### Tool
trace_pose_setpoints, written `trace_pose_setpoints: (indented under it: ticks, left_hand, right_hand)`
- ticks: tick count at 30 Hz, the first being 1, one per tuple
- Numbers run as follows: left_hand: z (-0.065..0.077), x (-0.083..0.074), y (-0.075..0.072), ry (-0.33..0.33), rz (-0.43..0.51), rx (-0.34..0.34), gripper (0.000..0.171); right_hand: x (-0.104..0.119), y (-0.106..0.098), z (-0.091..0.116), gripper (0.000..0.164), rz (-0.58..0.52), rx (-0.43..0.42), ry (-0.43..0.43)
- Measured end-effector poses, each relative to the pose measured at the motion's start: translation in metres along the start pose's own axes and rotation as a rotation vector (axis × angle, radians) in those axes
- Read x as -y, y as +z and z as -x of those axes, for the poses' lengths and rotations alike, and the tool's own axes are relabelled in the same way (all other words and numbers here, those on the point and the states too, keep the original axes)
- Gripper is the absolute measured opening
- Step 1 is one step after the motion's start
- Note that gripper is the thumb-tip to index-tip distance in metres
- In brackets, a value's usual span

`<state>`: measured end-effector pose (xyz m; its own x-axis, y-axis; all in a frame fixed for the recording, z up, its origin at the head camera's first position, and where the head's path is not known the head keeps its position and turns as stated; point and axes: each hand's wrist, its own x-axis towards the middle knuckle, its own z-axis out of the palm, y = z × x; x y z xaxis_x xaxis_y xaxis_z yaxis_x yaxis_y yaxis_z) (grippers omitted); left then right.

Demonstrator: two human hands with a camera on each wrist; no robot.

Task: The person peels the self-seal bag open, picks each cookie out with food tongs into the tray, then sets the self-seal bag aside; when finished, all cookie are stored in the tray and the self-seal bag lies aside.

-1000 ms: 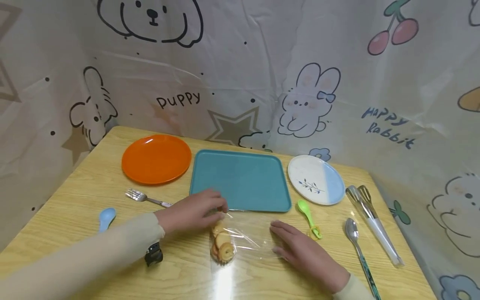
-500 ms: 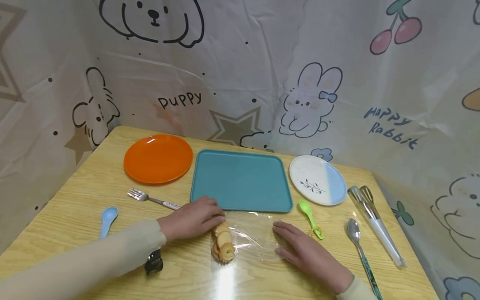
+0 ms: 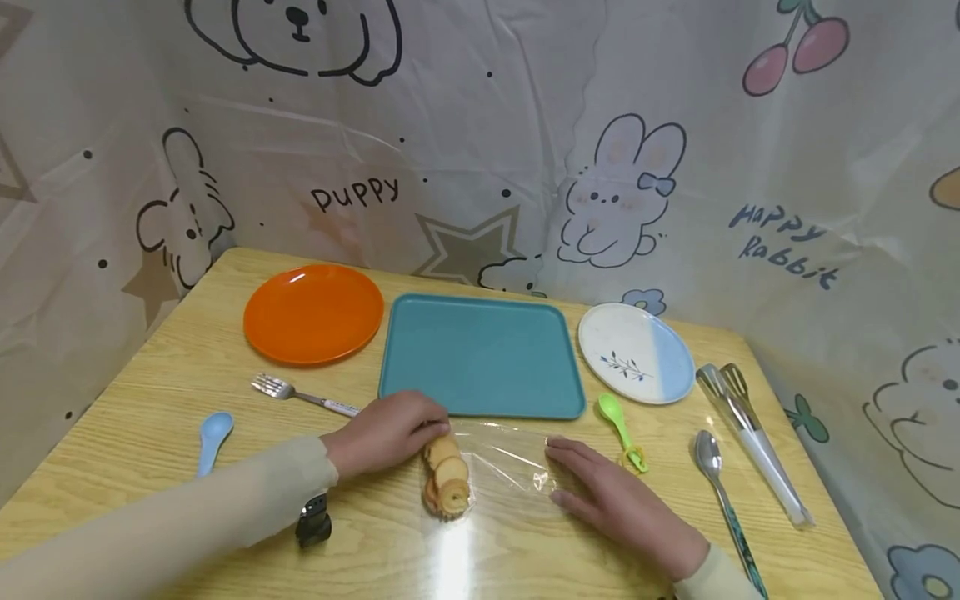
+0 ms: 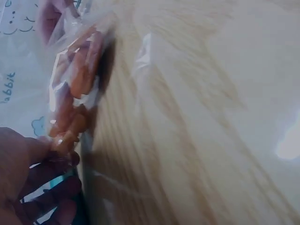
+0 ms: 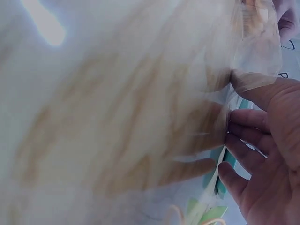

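A clear plastic bag point(image 3: 504, 457) lies on the wooden table in front of the teal tray point(image 3: 480, 354). Round, overlapping cookies point(image 3: 448, 479) fill its left end, while its right part is flat and see-through. My left hand point(image 3: 392, 431) pinches the bag's far left corner by the top cookie; in the left wrist view, thumb and forefinger close on that end. Fairly straight fingers of my right hand point(image 3: 618, 504) touch the bag's right end. The right wrist view shows that hand's fingertips point(image 5: 227, 169) down at the tabletop, with film over the thumb.
Behind stand an orange plate point(image 3: 313, 315) and a white-and-blue plate point(image 3: 626, 358). A fork point(image 3: 303, 395) and blue spoon point(image 3: 213, 433) lie left. Right are a green spoon point(image 3: 615, 421), metal spoon point(image 3: 712, 467) and wrapped tongs point(image 3: 750, 442). A black watch point(image 3: 312, 521) lies near the left forearm.
My left hand has come down and slightly nearer from the tray's front edge onto the bag's corner. The right hand stays almost where it was. The bag and cookies have barely shifted.
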<state>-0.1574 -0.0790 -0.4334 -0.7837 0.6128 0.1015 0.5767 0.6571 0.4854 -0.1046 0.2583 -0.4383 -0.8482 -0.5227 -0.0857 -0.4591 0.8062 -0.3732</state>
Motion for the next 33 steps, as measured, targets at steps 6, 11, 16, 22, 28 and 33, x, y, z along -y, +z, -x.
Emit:
trace_pose_setpoints:
  ticks: [6,11,16,22,28,33]
  left_hand:
    - [0.0019,-0.0001,0.0,0.026,-0.041,-0.017,0.013]
    - [0.0009,-0.0001,-0.0015,0.067,-0.011,0.017,0.021]
    - [-0.002,-0.0001,-0.0002,0.1,-0.032,-0.007,0.012]
    - [-0.0045,-0.0011,0.0036,0.119,-0.062,-0.051,0.01]
    - [-0.005,0.0014,0.0067,0.098,0.028,-0.062,0.01]
    - [-0.0077,0.0033,0.0074,0.094,0.081,-0.058,0.013]
  right_hand:
    - [-0.0008,-0.0008,-0.0021,0.051,0.009,-0.019,-0.034]
    - [-0.0003,0.0015,-0.0035,0.049,0.042,-0.081,-0.125]
    - [0.0001,0.0029,-0.0039,0.05,0.044,-0.094,-0.132]
    - [-0.0008,0.0033,-0.002,0.052,-0.041,-0.065,-0.05]
    - [0.0002,0.0034,-0.0003,0.044,-0.029,-0.049,-0.063]
    - [0.0015,0.0024,-0.0005,0.052,0.003,-0.062,-0.085]
